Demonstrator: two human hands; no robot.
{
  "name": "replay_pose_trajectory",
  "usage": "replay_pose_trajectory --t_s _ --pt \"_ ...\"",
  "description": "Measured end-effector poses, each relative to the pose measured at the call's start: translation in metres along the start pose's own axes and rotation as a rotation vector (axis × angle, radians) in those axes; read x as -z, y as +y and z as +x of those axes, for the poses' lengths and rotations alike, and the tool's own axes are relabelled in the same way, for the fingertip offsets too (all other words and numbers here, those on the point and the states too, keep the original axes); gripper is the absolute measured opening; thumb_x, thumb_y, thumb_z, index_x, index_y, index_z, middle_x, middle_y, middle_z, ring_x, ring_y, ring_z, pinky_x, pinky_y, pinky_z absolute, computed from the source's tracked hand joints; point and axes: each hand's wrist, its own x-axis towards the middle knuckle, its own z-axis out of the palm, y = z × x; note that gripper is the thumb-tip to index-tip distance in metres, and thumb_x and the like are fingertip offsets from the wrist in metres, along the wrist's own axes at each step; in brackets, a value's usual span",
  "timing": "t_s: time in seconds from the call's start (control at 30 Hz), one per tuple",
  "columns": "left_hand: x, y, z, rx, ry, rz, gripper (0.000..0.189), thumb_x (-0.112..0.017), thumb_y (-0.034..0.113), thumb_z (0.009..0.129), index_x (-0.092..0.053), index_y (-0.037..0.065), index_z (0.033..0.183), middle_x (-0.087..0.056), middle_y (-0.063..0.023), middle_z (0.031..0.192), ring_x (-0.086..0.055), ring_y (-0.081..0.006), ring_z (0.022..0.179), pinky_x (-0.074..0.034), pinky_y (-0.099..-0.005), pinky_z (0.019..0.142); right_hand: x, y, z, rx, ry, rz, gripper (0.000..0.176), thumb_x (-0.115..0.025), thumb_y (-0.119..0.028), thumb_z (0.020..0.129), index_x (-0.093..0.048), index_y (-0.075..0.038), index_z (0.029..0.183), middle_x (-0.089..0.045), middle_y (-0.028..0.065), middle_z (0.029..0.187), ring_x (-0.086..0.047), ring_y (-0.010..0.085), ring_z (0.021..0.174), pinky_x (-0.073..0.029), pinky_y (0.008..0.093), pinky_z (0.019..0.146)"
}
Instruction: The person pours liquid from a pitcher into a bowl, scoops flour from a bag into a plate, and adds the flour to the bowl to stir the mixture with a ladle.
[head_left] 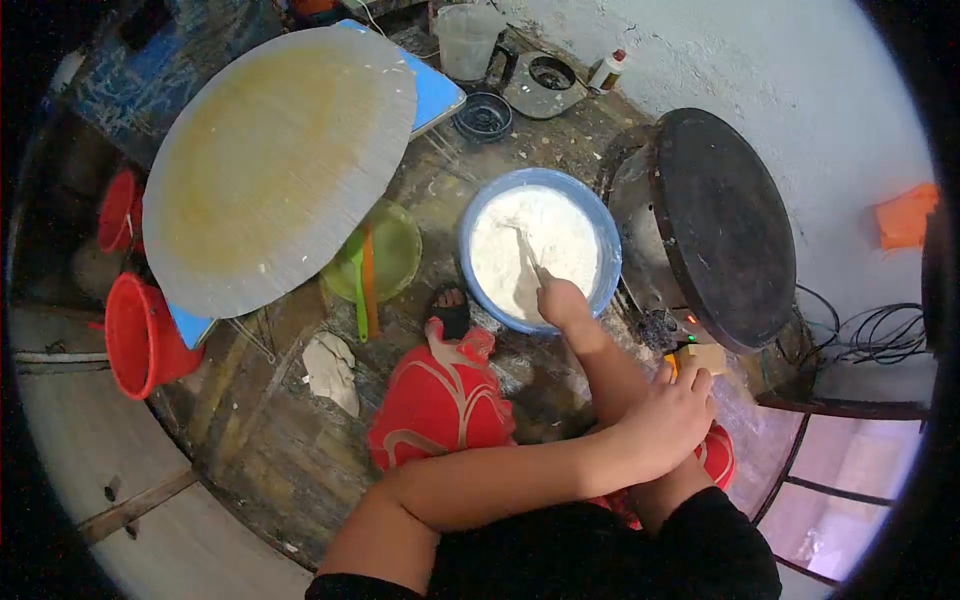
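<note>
Clenched round utensil (pixel 530 258) dipped in white mix (pixel 562 222), R hand (pixel 564 303) hovers over blue tub (pixel 540 177); L hand (pixel 672 425) across R arm (pixel 608 370), grip unclear

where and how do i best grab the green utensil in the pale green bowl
Probably best pinched at its near end, from your own side: the green utensil is long and thin, and that end sticks out past the rim of the bowl. On the far left, the large round board hides part of the bowl. Mind the orange utensil close alongside.
</note>
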Motion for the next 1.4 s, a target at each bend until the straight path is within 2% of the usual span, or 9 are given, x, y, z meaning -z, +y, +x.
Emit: replay_pose_trajectory --t_s 0.1,0.27,0.5,0.6,0.67,0.87,1.0,1.2,1.4 --pt "-0.003 0.002 -0.001 -0.005 0.034 0.002 0.023 -0.050 0.013 0.074 -0.058 -0.005 0.085 -0.052 -0.0198 0.100 -0.045 -0.0344 0.107 -0.041 -0.0425 0.085 0.012 0.001 -0.027 0.035 -0.009 -0.040 0.043 -0.045 -0.017 0.081 -0.045 -0.009 0.123 -0.062 0.0212 0.084 -0.059 0.0369 0.081 -0.047 0.0458 0.072" --pt "-0.006 0.005 -0.003 -0.030 0.014 -0.026 0.023 -0.051 0.013 0.073 -0.058 -0.005 0.085 -0.052 -0.0195 0.100 -0.045 -0.0344 0.106 -0.041 -0.0421 0.083 0.013 0.019 -0.060 -0.015 -0.203 -0.160 0.047 -0.048 -0.013 0.076 -0.045 -0.010 0.123 -0.062 0.0215 0.087 -0.060 0.0366 0.082 -0.047 0.0451 0.073" --pt "-0.007 0.007 -0.009 -0.039 0.012 0.012 0.024 -0.052 0.015 0.073 -0.059 -0.005 0.085 -0.052 -0.0197 0.101 -0.044 -0.0345 0.108 -0.041 -0.0422 0.084 0.045 0.041 -0.101 0.104 -0.153 0.001 0.036 -0.052 -0.020 0.079 -0.054 -0.013 0.114 -0.061 0.0219 0.088 -0.059 0.0377 0.083 -0.046 0.0433 0.075" --pt "-0.001 0.011 -0.010 -0.045 -0.017 0.032 0.025 -0.052 0.016 0.073 -0.059 -0.004 0.086 -0.052 -0.0200 0.103 -0.043 -0.0345 0.109 -0.040 -0.0430 0.085 0.049 0.042 -0.109 0.238 -0.013 0.019 0.032 -0.052 -0.021 0.079 -0.057 -0.012 0.109 -0.061 0.0206 0.088 -0.059 0.0374 0.082 -0.046 0.0443 0.073" --pt "-0.001 0.012 -0.011 -0.056 -0.061 0.050 0.026 -0.051 0.017 0.073 -0.059 -0.004 0.086 -0.052 -0.0201 0.104 -0.043 -0.0345 0.110 -0.040 -0.0434 0.086 0.051 0.028 -0.111 0.184 -0.133 -0.162 0.033 -0.050 -0.020 0.080 -0.056 -0.012 0.111 -0.061 0.0197 0.086 -0.059 0.0371 0.080 -0.046 0.0461 0.071" --pt "-0.008 0.010 -0.014 -0.068 -0.078 0.020 0.027 -0.050 0.016 0.075 -0.058 -0.005 0.089 -0.052 -0.0197 0.103 -0.042 -0.0353 0.110 -0.038 -0.0439 0.091 0.005 0.016 -0.066 -0.006 -0.128 -0.111 0.039 -0.048 -0.020 0.081 -0.048 -0.015 0.120 -0.060 0.0204 0.078 -0.059 0.0371 0.075 -0.046 0.0471 0.066" --pt "-0.004 0.005 -0.011 -0.037 -0.043 0.010 0.027 -0.049 0.015 0.075 -0.057 -0.006 0.089 -0.052 -0.0203 0.103 -0.043 -0.0359 0.110 -0.040 -0.0438 0.088 0.002 0.007 -0.042 0.129 -0.015 -0.154 0.042 -0.043 -0.014 0.082 -0.044 -0.006 0.123 -0.061 0.0193 0.077 -0.060 0.0356 0.072 -0.047 0.0463 0.062" --pt "-0.008 -0.002 -0.004 -0.008 0.023 0.041 0.024 -0.051 0.013 0.073 -0.058 -0.006 0.085 -0.052 -0.0202 0.098 -0.044 -0.0346 0.107 -0.042 -0.0410 0.082 0.015 -0.004 -0.012 -0.107 -0.003 -0.109 0.039 -0.039 -0.017 0.083 -0.048 -0.008 0.119 -0.063 0.0184 0.086 -0.061 0.0334 0.082 -0.048 0.0444 0.072" --pt "-0.010 0.003 -0.004 -0.021 0.026 0.004 0.022 -0.052 0.014 0.072 -0.059 -0.006 0.081 -0.052 -0.0210 0.097 -0.045 -0.0351 0.106 -0.042 -0.0419 0.082 0.016 0.013 -0.044 -0.079 -0.104 -0.118 0.036 -0.044 -0.021 0.081 -0.051 -0.010 0.115 -0.062 0.0195 0.092 -0.060 0.0335 0.087 -0.047 0.0436 0.077"
